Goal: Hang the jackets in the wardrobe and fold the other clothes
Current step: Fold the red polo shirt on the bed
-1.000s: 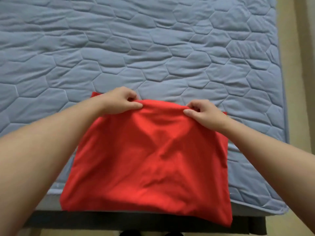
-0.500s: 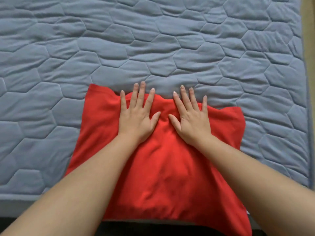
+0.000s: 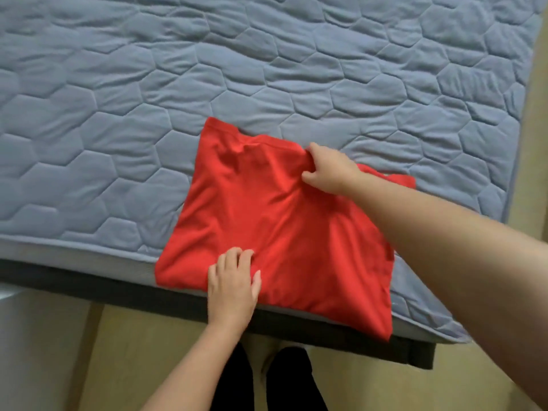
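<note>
A red garment (image 3: 267, 221), folded into a rough square, lies on the near edge of the blue quilted mattress (image 3: 118, 143), with its lower corner hanging over the edge. My right hand (image 3: 329, 169) grips the garment's far edge, fingers curled into the cloth. My left hand (image 3: 234, 286) rests on the near edge of the garment; its fingers bend slightly on the fabric, and a grip is not plain.
The dark bed frame (image 3: 89, 289) runs along the mattress's near side. Beige floor (image 3: 59, 351) lies below it and also to the right of the bed. My dark trouser legs (image 3: 267, 381) stand against the frame.
Both hands were flat on the garment's far part half a second ago. Now the left hand has drawn back to the near edge and the right hand has curled onto the far edge.
</note>
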### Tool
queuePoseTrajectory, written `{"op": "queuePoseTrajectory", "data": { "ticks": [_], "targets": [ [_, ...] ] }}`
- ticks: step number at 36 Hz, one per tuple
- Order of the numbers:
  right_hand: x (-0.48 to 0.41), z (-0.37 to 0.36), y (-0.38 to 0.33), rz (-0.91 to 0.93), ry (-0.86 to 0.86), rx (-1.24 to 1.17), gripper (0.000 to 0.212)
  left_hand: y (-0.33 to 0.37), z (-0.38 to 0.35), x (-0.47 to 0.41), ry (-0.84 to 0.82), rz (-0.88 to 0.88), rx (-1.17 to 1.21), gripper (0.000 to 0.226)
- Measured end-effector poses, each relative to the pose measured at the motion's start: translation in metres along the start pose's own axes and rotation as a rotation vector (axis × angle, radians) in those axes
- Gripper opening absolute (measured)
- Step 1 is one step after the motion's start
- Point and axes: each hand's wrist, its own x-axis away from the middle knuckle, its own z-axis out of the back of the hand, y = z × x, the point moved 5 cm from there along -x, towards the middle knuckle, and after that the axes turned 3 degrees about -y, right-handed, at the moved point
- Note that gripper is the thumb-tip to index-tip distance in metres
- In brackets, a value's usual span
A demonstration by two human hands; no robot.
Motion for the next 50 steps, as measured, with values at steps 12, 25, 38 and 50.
{"op": "queuePoseTrajectory", "data": {
  "ticks": [12, 25, 38, 50],
  "targets": [
    [-0.011, 0.006, -0.003, -0.055, -0.178, -0.142, 0.039, 0.021, -0.082, 0.073, -0.154, 1.319, 1.519, 0.045],
    [0.049, 0.064, 0.021, -0.150, -0.219, -0.600, 0.035, 0.029, 0.012, 0.047, 0.081, 0.932, 1.996, 0.035],
    [0.150, 0.208, 0.038, -0.163, 0.023, -1.212, 0.015, 0.040, 0.282, -0.097, -0.003, 0.075, 1.025, 0.016],
    [0.197, -0.010, 0.075, -0.274, -0.088, -1.040, 0.023, -0.053, 0.102, -0.027, -0.277, 0.367, 0.919, 0.022]
  ]
}}
